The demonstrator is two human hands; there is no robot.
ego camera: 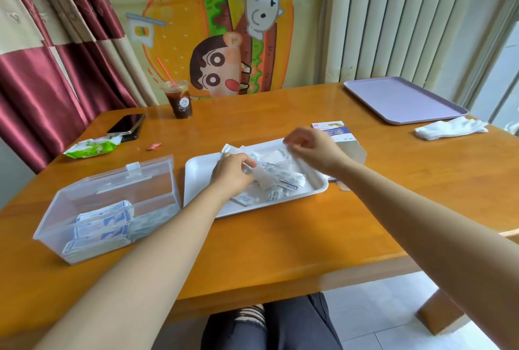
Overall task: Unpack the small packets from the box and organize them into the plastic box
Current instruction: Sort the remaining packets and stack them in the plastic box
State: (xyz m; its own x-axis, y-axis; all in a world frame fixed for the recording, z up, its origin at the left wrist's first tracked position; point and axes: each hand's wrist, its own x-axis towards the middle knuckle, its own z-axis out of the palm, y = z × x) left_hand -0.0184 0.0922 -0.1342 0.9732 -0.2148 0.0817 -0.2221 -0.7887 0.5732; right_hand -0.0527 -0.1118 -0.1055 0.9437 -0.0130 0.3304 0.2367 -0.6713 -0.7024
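Small packets (pixel 283 184) lay heaped on the white tray (pixel 200 178), more stacked in the plastic box (pixel 53 227) beside it. The left hand (pixel 232 176) gripped some packets; the blurred right hand (pixel 311 148) hovered curled, its hold unclear.

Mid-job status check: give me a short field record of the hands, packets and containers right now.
left hand: grips loose packets on the white tray
right hand: over the tray's far edge, blurred, grip unclear
plastic box: lid open, stacked packets inside
cardboard box: on the table behind the right hand
remaining: many packets not yet moved off the tray
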